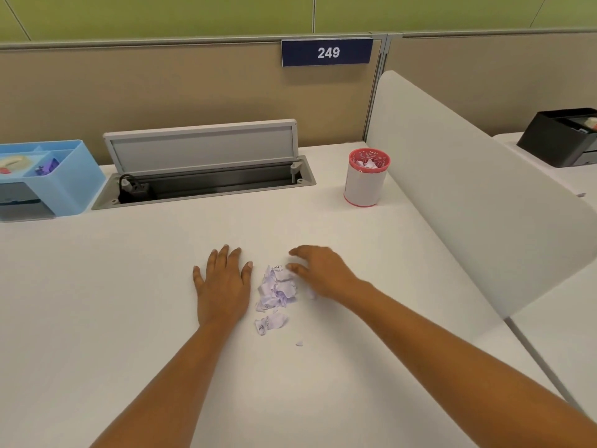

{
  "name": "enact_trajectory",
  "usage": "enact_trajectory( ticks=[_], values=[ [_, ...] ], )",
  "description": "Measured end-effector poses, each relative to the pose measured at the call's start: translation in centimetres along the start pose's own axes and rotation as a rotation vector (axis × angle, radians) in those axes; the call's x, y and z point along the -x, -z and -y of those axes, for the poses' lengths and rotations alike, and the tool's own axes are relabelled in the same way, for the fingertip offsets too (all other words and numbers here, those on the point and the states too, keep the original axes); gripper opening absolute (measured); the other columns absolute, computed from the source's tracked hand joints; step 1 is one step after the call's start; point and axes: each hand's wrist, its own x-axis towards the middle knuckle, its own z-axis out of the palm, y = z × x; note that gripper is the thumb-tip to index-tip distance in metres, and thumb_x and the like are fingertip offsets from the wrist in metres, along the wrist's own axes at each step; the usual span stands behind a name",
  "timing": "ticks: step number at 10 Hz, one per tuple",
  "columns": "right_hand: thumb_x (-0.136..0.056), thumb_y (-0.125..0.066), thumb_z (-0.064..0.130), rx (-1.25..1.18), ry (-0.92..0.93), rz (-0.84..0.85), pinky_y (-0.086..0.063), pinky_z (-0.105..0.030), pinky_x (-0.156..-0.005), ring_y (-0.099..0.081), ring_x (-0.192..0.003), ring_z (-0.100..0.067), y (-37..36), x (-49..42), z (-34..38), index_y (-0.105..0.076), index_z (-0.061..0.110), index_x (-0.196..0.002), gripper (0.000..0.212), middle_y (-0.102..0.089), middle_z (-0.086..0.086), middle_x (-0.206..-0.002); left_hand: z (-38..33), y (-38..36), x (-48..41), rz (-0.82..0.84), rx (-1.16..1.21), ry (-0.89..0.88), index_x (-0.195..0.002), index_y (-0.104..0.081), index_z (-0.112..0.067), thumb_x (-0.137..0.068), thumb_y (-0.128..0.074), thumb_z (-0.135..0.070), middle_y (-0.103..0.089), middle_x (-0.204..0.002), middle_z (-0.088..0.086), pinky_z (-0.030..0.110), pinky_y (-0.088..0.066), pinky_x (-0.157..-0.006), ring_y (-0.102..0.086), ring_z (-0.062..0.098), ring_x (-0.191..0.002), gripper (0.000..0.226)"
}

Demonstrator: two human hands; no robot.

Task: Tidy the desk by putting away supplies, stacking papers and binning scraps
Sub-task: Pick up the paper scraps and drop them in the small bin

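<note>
A small heap of crumpled white and purple paper scraps (277,291) lies on the white desk (129,302) between my hands. A smaller crumpled scrap (270,323) sits just in front of the heap, and a tiny bit (299,343) lies nearer still. My left hand (223,282) rests flat on the desk just left of the scraps, fingers straight. My right hand (318,273) is at the heap's right side with relaxed fingers, its thumb touching the top scrap. At the back right stands a small white bin with a pink rim (366,177), holding crumpled paper.
A blue desk organiser (64,176) with tape and small supplies sits at the back left. An open cable tray with a raised lid (203,169) is set into the desk at the back. A white curved divider (468,189) bounds the right side; a black organiser (562,137) sits beyond it.
</note>
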Motion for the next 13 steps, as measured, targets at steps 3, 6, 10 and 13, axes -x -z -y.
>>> enact_trajectory(
  ticks=[3,6,10,13],
  values=[
    [-0.095,-0.043,0.043,0.367,0.101,0.025,-0.039,-0.033,-0.096,-0.033,-0.128,-0.025,-3.7,3.0,2.7,-0.035,0.012,-0.139,0.054,-0.037,-0.006,-0.142,0.1,-0.1,-0.1,0.017,-0.004,0.001,-0.145,-0.027,-0.021,-0.1,-0.023,-0.038,-0.02,-0.155,-0.001,0.047,-0.005,-0.115,-0.011,0.017,-0.144,0.048],
    [-0.086,-0.045,-0.007,0.347,0.214,-0.059,-0.025,-0.028,-0.066,-0.051,-0.097,-0.03,-3.5,3.3,1.0,-0.059,0.001,-0.094,0.018,-0.059,-0.014,-0.099,0.0,0.1,0.0,0.019,-0.003,-0.002,-0.144,-0.027,-0.02,-0.1,-0.023,-0.037,-0.019,-0.155,-0.001,0.048,-0.005,-0.115,-0.01,0.017,-0.144,0.048],
    [-0.082,-0.068,0.009,-0.273,-0.136,-0.132,-0.041,-0.014,-0.066,-0.055,-0.078,-0.013,0.9,2.5,0.5,-0.072,0.007,-0.101,0.02,-0.07,-0.01,-0.101,0.0,0.0,0.1,0.008,-0.012,-0.009,-0.144,-0.028,-0.02,-0.1,-0.023,-0.037,-0.02,-0.155,-0.001,0.048,-0.006,-0.115,-0.012,0.018,-0.144,0.048],
    [-0.074,-0.076,0.006,-0.563,-0.196,-0.216,-0.055,-0.028,-0.082,-0.061,-0.072,-0.015,4.1,1.2,-0.5,-0.072,0.001,-0.095,0.021,-0.068,-0.009,-0.081,-0.1,0.0,0.1,0.001,-0.019,-0.009,-0.144,-0.028,-0.02,-0.1,-0.024,-0.037,-0.021,-0.154,0.0,0.048,-0.007,-0.115,-0.013,0.018,-0.144,0.048]
  ],
)
